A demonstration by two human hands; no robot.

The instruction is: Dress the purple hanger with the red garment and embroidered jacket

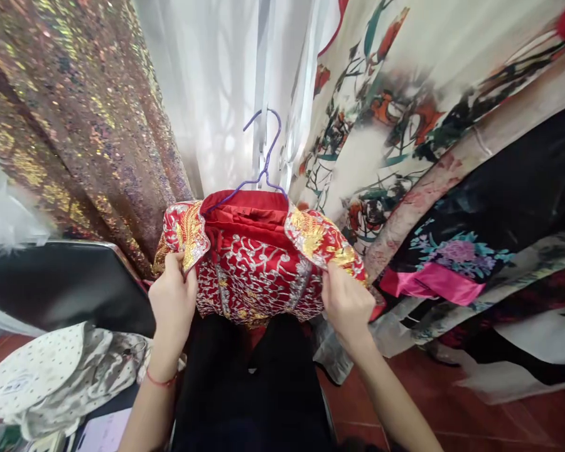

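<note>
A red garment [258, 270] with gold and silver embroidery hangs on a purple wire hanger [262, 164] in front of me. My left hand [173, 300] is closed on the garment's left embroidered flap. On the other side, my right hand [346, 301] grips the right flap. Both hands hold the two sides apart, and the red lining inside shows at the top.
A sequined gold-brown cloth [75, 125] hangs at the left and white sheer fabric [216, 81] behind. Floral printed garments [405, 107] and a black robe with pink trim [475, 251] hang at the right. A dotted white cloth [42, 370] lies lower left; the floor [499, 420] is red tile.
</note>
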